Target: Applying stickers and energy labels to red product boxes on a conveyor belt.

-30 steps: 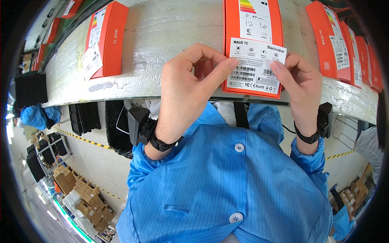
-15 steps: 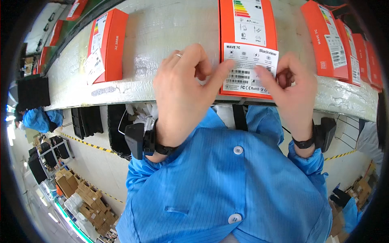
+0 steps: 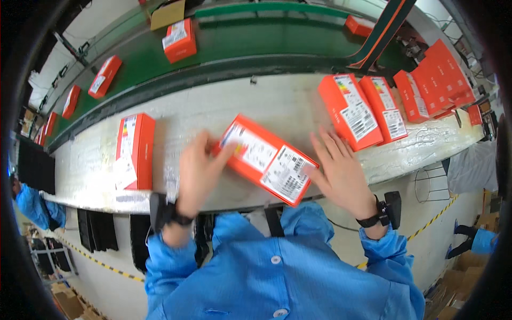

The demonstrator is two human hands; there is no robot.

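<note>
An orange-red phone box (image 3: 255, 154) with white labels on its upper face lies slantwise in front of me, its right end nearer me. My left hand (image 3: 196, 173), a little blurred, grips the left end, with the thumb over the labelled face. At the other end is my right hand (image 3: 341, 176), fingers stretched and spread, its thumb against the box's edge. Left of my hands stands a similar box (image 3: 144, 152) with a white label sticking out past its edge.
Several matching boxes, including a near one (image 3: 354, 114), stand at the right of the silvery worktable (image 3: 85, 165). Behind a dark raised edge runs a green conveyor belt (image 3: 234, 45) carrying more boxes, one at its far left (image 3: 180, 40). A slanted dark post (image 3: 381, 34) rises beside the belt.
The box in front of me has turned from upright to slantwise and shifted left. My right hand has spread its fingers. The view now takes in the conveyor.
</note>
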